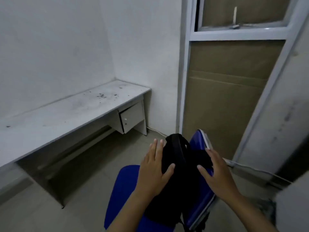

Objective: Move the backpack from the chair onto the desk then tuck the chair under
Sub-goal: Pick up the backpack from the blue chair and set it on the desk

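A black backpack (179,166) stands upright on the blue seat of a chair (123,190), leaning against the chair's blue backrest at the lower middle. My left hand (154,169) lies flat against the backpack's left side, fingers spread. My right hand (215,174) is at its right side, fingers apart, touching the top edge of the backrest. Neither hand is closed around the bag. The long grey desk (55,118) runs along the left wall, well to the left of the chair.
A small drawer unit (132,118) hangs under the desk's far end. A window frame backed with brown cardboard (225,97) stands right behind the chair. A cable (157,131) runs along the floor by the wall. Bare floor lies between chair and desk.
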